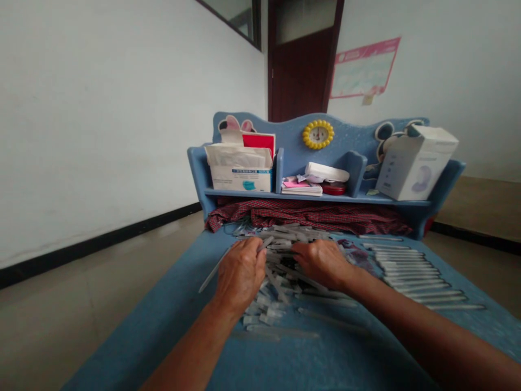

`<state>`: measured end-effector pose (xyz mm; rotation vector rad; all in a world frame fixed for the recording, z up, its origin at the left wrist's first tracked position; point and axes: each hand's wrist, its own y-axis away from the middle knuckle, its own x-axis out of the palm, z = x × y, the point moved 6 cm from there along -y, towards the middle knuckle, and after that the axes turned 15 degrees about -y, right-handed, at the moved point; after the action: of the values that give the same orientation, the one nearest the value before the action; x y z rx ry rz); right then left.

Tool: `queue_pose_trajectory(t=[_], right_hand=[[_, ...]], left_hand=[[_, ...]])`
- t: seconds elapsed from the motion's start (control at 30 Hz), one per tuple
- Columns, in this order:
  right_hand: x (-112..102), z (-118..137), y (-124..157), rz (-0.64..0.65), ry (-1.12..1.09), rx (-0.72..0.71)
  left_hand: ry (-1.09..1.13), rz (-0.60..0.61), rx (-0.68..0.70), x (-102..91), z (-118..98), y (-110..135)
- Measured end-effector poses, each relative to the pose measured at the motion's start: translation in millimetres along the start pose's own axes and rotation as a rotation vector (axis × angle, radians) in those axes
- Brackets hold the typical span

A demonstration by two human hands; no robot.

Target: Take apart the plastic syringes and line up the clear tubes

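Observation:
My left hand (pixel 243 270) is closed around a pale translucent pen (pixel 211 277), one end sticking out to the left past the knuckles. A short grey piece shows at its fingertips. Over the right side of a heap of loose pen parts (pixel 280 279), my right hand (pixel 323 263) has its fingers curled together, and what they hold is hidden. Clear tubes, small caps (pixel 271 314) and dark pieces make up the heap. Further right, several pens (pixel 415 269) lie side by side in a row on the blue table (pixel 171 326).
Behind the heap lies a bunched red checked cloth (pixel 301 214). The shelf above it bears a mask box (pixel 240 174), papers (pixel 301 188), a red round tin (pixel 334 188) and a white carton (pixel 417 163). A yellow flower-shaped clock (pixel 318 134) is on the backboard.

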<state>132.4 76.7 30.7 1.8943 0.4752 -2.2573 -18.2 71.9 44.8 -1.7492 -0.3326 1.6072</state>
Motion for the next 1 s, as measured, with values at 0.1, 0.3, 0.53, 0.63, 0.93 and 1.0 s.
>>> queue_pose_trajectory(t=[0.1, 0.3, 0.53, 0.63, 0.93, 1.0], right_hand=[[3.5, 10.0, -16.2, 0.027, 0.028, -0.023], [11.4, 20.4, -35.6, 0.064, 0.029, -0.067], [0.1, 9.9, -27.3, -0.017, 0.001, -0.065], [-9.1, -1.5, -13.5, -0.116, -0.207, -0.077], [-12.4, -28.8, 20.7, -0.285, -1.515, 0.029], [-12.0, -31.1, 22.3, -0.287, -1.717, 0.036]], left_hand=[[-0.010, -0.008, 0.010, 0.5, -0.8, 0.4], [-0.026, 0.017, 0.011, 2.6, -0.6, 0.4], [0.019, -0.011, 0.005, -1.2, 0.2, 0.5], [0.090, -0.052, 0.002, -4.4, 0.0, 0.2], [0.347, 0.025, 0.000, -1.8, -11.1, -0.2], [0.382, 0.066, 0.000, -1.5, -14.1, -0.5]])
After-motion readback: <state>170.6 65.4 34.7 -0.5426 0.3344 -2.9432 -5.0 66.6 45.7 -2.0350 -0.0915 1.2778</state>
